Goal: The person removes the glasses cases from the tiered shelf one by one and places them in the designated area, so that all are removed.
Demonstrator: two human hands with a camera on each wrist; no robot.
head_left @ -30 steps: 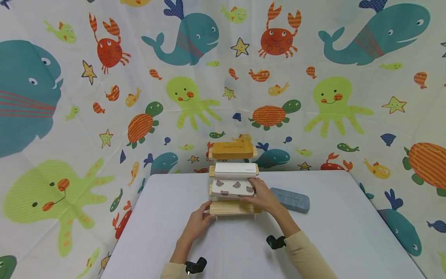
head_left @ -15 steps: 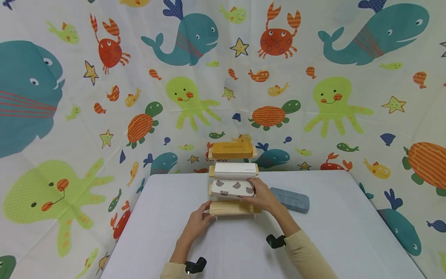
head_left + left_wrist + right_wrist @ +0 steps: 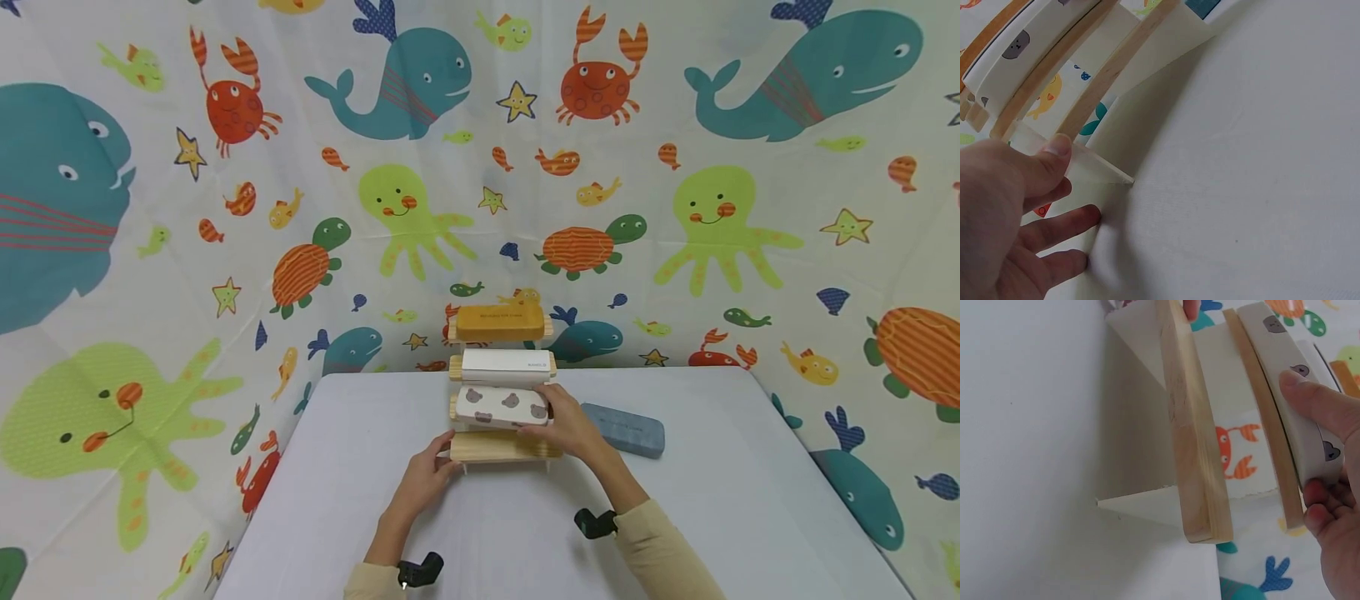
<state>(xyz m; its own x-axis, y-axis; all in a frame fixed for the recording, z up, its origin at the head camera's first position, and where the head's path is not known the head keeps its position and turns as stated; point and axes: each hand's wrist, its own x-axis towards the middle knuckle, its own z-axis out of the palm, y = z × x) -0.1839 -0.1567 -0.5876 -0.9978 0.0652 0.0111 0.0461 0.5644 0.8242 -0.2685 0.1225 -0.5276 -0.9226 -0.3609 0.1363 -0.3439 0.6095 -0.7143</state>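
Observation:
A stepped display stand of pale wooden boards on white side panels stands mid-table, its lowest board (image 3: 502,447) bare. My left hand (image 3: 424,482) pinches the left end of that board; in the left wrist view the thumb (image 3: 1054,150) lies on the board's end, with other fingers spread below. A white bear-print glasses case (image 3: 498,406) lies on the board above. My right hand (image 3: 566,423) grips this case by its right end, thumb (image 3: 1310,394) across its front and the other fingers curled at its end. Part of the case's end is hidden by the hand.
Higher on the stand lie a white case (image 3: 506,365) and, at the top, a mustard-yellow case (image 3: 500,322). Right of the stand, a blue-grey case (image 3: 622,430) rests on the white table (image 3: 712,508). A sea-animal print curtain (image 3: 480,167) hangs behind.

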